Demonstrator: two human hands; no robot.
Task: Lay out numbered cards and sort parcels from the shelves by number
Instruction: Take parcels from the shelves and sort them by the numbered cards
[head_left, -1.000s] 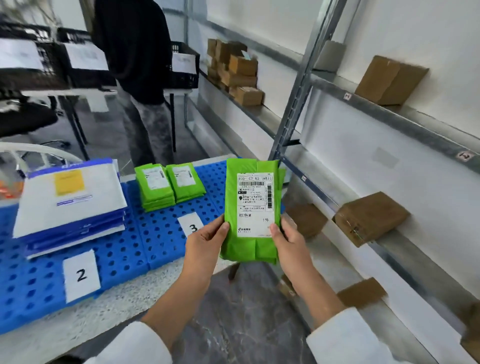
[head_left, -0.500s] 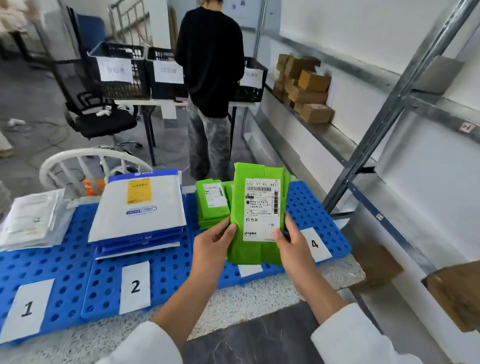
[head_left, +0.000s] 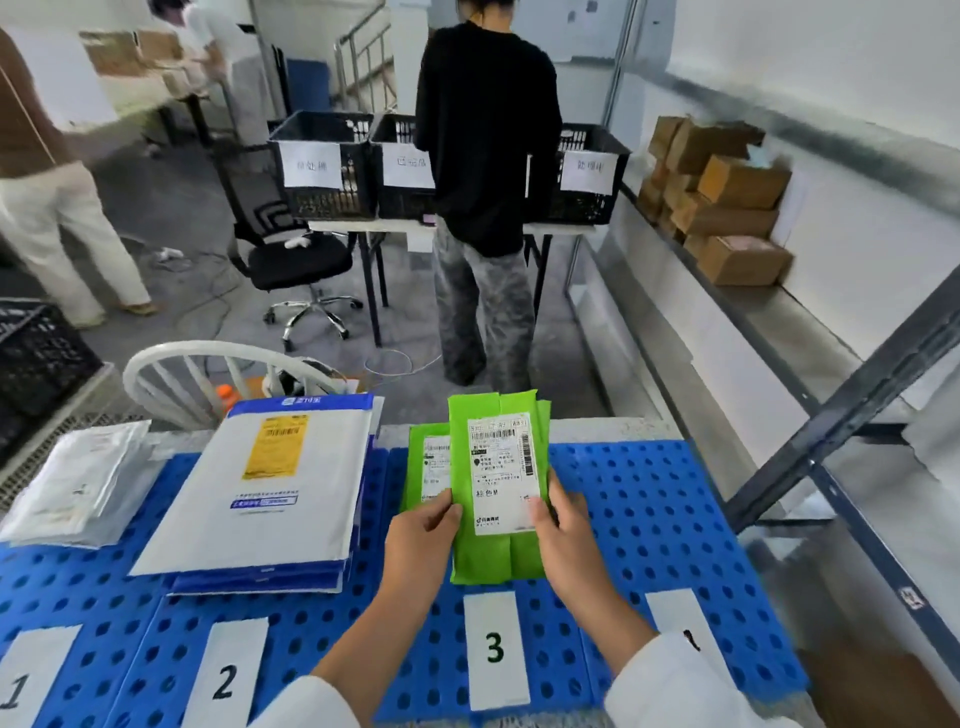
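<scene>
Green plastic wrapped the parcel (head_left: 496, 556) that both hands held upright, its white shipping label facing the camera. The left hand (head_left: 421, 540) gripped the lower left edge with the thumb on the front. The right hand (head_left: 566, 540) gripped the lower right edge, its thumb lying across the label's corner.

The parcel hung over the blue perforated mat (head_left: 649, 499) on the counter (head_left: 613, 428), just beyond the card marked 3 (head_left: 494, 649). Whether its bottom edge touched the mat could not be told. Behind it, partly hidden, lay a stack of green parcels (head_left: 428, 462).

To the left, a pile of white-and-blue mailers (head_left: 260, 493) sat beyond the card marked 2 (head_left: 224, 680), and a heap of pale bags (head_left: 78, 483) lay beyond the card marked 1 (head_left: 21, 686). A fourth card (head_left: 675, 618) lay to the right, its number mostly covered by the white sleeve.

Cardboard boxes (head_left: 727, 208) were stacked on a metal shelf (head_left: 753, 312) along the right wall. A person in black (head_left: 488, 130) stood at a table carrying black crates (head_left: 322, 166).
</scene>
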